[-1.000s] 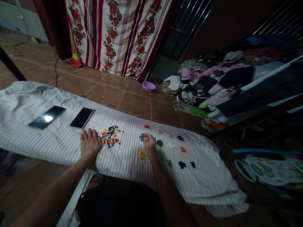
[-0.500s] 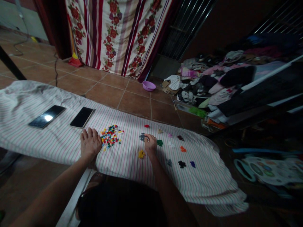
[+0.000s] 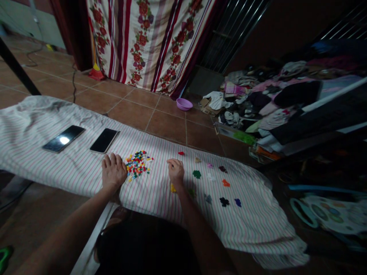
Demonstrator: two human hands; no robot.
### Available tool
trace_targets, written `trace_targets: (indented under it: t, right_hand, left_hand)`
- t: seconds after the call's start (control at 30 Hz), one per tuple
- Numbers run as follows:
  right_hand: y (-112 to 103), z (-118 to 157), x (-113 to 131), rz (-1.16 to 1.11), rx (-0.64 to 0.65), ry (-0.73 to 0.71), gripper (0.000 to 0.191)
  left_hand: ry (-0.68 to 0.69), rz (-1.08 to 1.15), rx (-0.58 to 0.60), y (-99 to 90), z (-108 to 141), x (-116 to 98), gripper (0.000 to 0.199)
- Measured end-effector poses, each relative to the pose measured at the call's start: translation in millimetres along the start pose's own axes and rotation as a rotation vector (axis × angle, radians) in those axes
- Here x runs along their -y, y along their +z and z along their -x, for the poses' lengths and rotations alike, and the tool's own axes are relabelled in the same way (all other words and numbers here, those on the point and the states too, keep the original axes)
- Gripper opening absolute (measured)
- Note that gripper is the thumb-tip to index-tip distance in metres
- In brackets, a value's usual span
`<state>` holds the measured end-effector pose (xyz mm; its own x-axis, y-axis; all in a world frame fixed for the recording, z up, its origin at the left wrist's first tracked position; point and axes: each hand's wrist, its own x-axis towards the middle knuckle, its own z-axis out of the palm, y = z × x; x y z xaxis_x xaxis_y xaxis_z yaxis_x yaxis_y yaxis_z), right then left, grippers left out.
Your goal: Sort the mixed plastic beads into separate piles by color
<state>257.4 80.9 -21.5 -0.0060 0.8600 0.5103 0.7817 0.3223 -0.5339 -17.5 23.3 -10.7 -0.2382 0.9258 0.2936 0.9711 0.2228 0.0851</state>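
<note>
My left hand (image 3: 114, 170) lies flat on the striped cloth (image 3: 155, 191), fingers spread, at the left edge of a mixed pile of small coloured pieces (image 3: 138, 164). To the right of that pile, my right hand (image 3: 176, 170) is over the cloth with its fingers bent together; whatever they may hold is too small to tell. It hides the spot of the grey pile. Yellow pieces (image 3: 173, 188) show just below it. Small single-colour piles stand further right, among them green (image 3: 196, 174), red (image 3: 181, 153), orange (image 3: 226, 183), black (image 3: 224, 201) and blue (image 3: 237, 202).
Two phones (image 3: 64, 139) (image 3: 104, 140) lie on the cloth at the left. Beyond the cloth, a purple basin (image 3: 184, 104) stands on the tiled floor before a floral curtain (image 3: 143, 46). Heaped clothes (image 3: 258, 95) fill the right background.
My right hand has moved slightly left from beside the grey pile and now covers its place. My left hand stays by the mixed pile. The whole view has shifted a little.
</note>
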Motion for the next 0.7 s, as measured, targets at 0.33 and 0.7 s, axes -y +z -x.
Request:
trace_targets:
  t: [0.33, 0.7]
  right_hand:
    - [16, -1, 30, -0.021, 0.179, -0.082, 0.032]
    - [47, -12, 76, -0.008, 0.313, -0.107, 0.028]
  left_hand:
    - [-0.021, 0.012, 0.014, -3.6, -2, -3, 0.058]
    - [-0.027, 0.043, 0.031, -12.7, -3, -6, 0.058]
